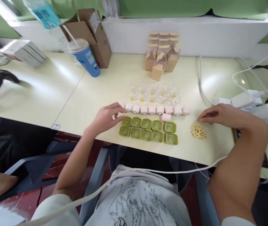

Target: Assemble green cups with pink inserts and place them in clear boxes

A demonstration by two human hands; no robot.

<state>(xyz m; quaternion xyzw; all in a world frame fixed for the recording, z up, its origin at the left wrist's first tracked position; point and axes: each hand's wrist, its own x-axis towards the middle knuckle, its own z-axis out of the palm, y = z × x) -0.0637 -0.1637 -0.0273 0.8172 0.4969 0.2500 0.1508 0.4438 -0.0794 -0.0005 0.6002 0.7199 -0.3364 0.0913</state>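
Observation:
My left hand (108, 118) reaches in from the left, thumb and fingertips apart, at the left end of a row of small pale pink rounded pieces (152, 110). One more pink piece (166, 117) lies just in front of that row. Nearest me, small green square cups (146, 135) stand in two rows, their open tops up. Over at the right, my right hand (222, 115) is closed in a pinch just above a pile of small yellow rings (198, 132). Whatever its fingertips hold is too small to make out.
Clear plastic cups with yellow marks (152, 93) stand behind the pink row. Small cardboard boxes (158, 70) are grouped by the wall. A blue drink cup (87, 59) and a brown carton (102, 47) stand at back left. White chargers and cables (247, 99) lie right.

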